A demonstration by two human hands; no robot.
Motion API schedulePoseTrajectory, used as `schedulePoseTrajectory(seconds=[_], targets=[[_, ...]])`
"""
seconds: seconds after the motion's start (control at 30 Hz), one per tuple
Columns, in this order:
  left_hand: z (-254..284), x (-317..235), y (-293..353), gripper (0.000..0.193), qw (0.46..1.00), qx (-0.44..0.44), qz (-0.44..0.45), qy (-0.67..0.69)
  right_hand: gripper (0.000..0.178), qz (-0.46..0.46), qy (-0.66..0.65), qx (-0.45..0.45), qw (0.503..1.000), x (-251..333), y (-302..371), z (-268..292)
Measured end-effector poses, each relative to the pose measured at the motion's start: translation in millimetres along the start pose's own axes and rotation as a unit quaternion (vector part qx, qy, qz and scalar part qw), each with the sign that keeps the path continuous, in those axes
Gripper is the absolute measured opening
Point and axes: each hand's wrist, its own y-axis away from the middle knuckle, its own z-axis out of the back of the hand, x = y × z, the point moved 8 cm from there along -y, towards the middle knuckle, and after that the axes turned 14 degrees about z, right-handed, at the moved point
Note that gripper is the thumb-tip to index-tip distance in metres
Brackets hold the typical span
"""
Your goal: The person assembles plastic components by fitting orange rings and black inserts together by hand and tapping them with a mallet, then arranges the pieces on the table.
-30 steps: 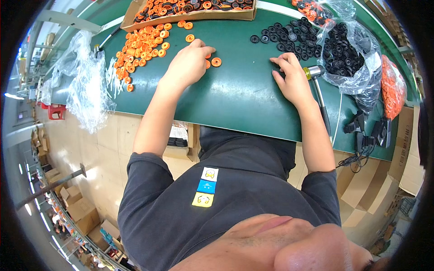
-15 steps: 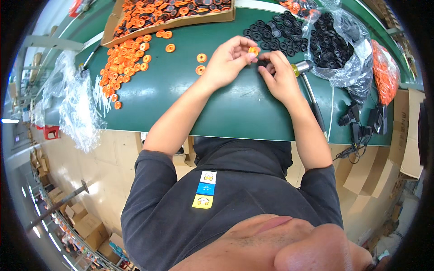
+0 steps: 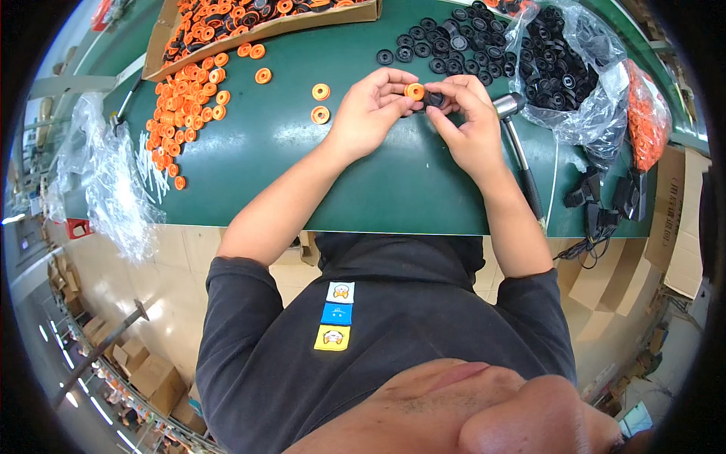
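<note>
Above the green table (image 3: 363, 197), my left hand (image 3: 367, 117) pinches a small orange wheel-like disc (image 3: 414, 91) with a hole in its middle. My right hand (image 3: 470, 121) grips a black round disc (image 3: 433, 99) between thumb and fingers. The two discs are side by side, close together; whether they touch I cannot tell. Two loose orange discs (image 3: 321, 91) lie to the left of my left hand. Beyond my right hand spreads a pile of black discs (image 3: 457, 41). A hammer (image 3: 516, 136) with a metal head and black grip lies just right of my right hand.
A cardboard tray (image 3: 265, 39) of orange and black discs stands at the far left, with an orange heap (image 3: 181, 106) before it. Clear bags hold black discs (image 3: 556, 68) and orange parts (image 3: 646, 121) at right. Black devices with cables (image 3: 601, 216) lie near the right edge.
My hands have drawn together, bringing the orange disc next to the black disc. The black disc shows more plainly now. The whole view has shifted slightly.
</note>
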Motion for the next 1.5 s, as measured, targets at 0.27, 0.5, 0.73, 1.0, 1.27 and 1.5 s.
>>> schedulePoseTrajectory(seconds=[0.27,0.5,0.73,1.0,1.27,1.5], targets=[[-2.5,3.4,0.1,0.029,1.000,0.017,-0.001,-0.001,0.035,-0.010,-0.052,-0.042,0.998,-3.8,-0.4,3.3],[-6.3,2.3,1.2,0.030,0.999,0.035,-0.017,0.009,0.034,0.022,-0.010,-0.016,1.000,4.4,-2.5,2.8],[-2.2,5.7,1.6,0.030,1.000,0.018,0.001,0.010,0.034,0.065,0.026,0.012,0.997,13.1,-4.8,1.9],[-0.7,6.9,1.2,0.026,1.000,0.002,0.000,0.011,0.033,0.082,0.048,0.026,0.995,15.1,-7.0,-0.3],[-5.1,2.8,2.5,0.028,1.000,0.005,0.000,0.009,0.033,0.081,0.071,0.012,0.994,15.6,-4.3,1.9],[-5.9,-0.8,5.6,0.028,1.000,0.005,-0.010,0.014,0.034,0.086,0.062,-0.001,0.994,19.1,-3.6,3.4]])
